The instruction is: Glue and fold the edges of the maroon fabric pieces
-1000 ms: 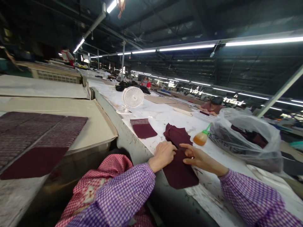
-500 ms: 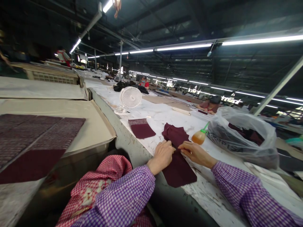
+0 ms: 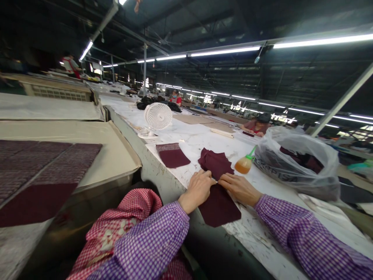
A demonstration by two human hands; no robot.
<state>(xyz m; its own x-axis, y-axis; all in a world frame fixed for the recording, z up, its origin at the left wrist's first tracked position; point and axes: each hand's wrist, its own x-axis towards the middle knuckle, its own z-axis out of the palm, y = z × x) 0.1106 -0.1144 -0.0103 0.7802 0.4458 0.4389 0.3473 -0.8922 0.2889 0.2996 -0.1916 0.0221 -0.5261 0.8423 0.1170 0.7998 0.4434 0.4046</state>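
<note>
The left hand [image 3: 198, 190] and the right hand [image 3: 239, 187] meet over one dark maroon cloth [image 3: 220, 206], which lies on the white surface [image 3: 195, 133], close to its near edge. The fingers of the left hand are bent and closed on the upper end of this cloth. The right hand is grasping the same end, its thumb and fingers pressed together. The fingertips of the two hands are very near each other, and a small light spot [image 3: 213, 181] shows between them; what it is, I cannot tell. The lower part of the cloth is free and has cut corners.

Just beyond the hands there is a pile [image 3: 215, 162] of maroon pieces, unevenly stacked, with corners sticking out. To the left of the pile, apart from it, lies a patch [image 3: 174, 157] with a greyish band along its far side. To the right of the pile is a bottle [image 3: 243, 165] with amber liquid and a green spout, and near it a clear bag [image 3: 297, 186] containing dark material. Farther along the surface is a white fan [image 3: 158, 116]. At the far left, several ribbed panels [image 3: 52, 163] are laid together.
</note>
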